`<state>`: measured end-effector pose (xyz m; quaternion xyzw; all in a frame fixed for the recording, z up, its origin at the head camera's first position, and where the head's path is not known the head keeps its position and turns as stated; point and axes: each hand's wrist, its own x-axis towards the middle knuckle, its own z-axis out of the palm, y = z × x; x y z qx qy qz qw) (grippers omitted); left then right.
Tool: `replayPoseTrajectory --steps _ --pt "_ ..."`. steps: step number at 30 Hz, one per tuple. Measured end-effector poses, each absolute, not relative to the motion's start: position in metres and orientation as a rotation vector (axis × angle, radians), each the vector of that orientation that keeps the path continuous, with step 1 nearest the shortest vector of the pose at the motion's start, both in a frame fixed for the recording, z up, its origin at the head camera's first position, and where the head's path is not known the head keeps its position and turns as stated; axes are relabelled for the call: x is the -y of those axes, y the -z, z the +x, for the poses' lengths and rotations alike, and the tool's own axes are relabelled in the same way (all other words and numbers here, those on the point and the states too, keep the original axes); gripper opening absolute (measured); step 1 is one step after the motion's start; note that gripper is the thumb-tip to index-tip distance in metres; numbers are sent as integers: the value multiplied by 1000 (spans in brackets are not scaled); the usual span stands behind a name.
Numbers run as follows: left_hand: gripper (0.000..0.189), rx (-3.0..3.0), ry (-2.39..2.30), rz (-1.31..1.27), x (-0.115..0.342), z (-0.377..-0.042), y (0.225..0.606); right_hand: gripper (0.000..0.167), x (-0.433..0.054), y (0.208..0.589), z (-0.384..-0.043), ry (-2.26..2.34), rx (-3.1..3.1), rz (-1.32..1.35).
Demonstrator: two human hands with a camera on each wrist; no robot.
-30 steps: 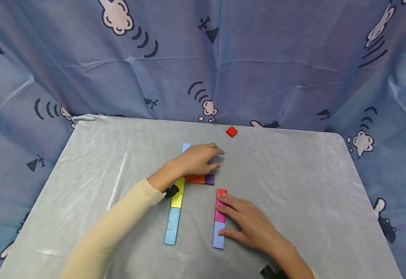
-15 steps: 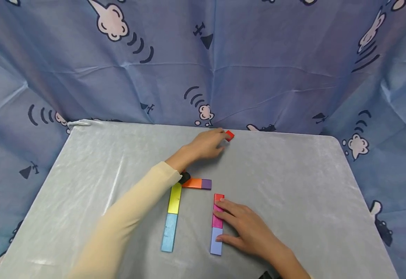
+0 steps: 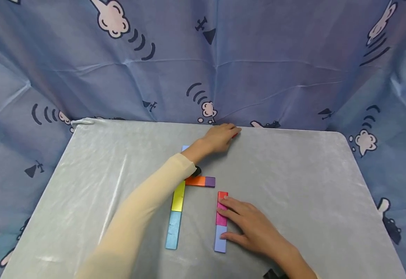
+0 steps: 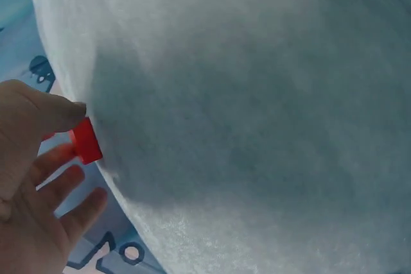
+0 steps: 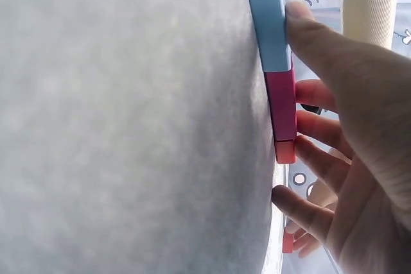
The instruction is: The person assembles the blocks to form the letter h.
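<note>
At the table's far edge, my left hand (image 3: 221, 137) pinches a small red block (image 4: 86, 140) between thumb and fingers. In the head view the hand covers most of that block. My right hand (image 3: 255, 228) rests its fingertips on a straight row made of a red block (image 3: 222, 195), a magenta block (image 3: 221, 219) and a periwinkle block (image 3: 220, 242). Its fingers are spread and relaxed, with the thumb on the periwinkle block. To the left lies another row, with a yellow block (image 3: 179, 197) above a light blue block (image 3: 173, 230).
An orange block (image 3: 196, 181) and a purple block (image 3: 209, 182) extend rightward from the left row's top. A periwinkle block end (image 3: 185, 147) shows beyond the left forearm, which hides part of this arrangement. A grey cloth covers the table (image 3: 293, 174); a blue patterned curtain (image 3: 276, 46) hangs behind it.
My left hand has reached away and to the right, from above the left row to the far edge, and has taken hold of the small red block. The right hand has stayed on its row.
</note>
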<state>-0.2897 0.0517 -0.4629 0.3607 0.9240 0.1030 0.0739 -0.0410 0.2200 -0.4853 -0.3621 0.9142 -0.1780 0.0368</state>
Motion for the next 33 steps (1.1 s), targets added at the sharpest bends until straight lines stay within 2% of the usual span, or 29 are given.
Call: replayPoseTrajectory --steps 7,15,22,33 --pt "30 -2758 -227 1068 -47 -286 458 70 -217 483 -40 537 -2791 -1105" --pt "31 -2743 -152 1032 -44 -282 452 70 -216 482 -40 514 -2778 -1077" --pt "22 -2712 -182 1062 -37 -273 451 71 -215 481 -41 519 -2756 -1051" --pt "29 -2704 -291 1124 -15 -245 455 71 -217 480 -40 514 -2755 -1025"
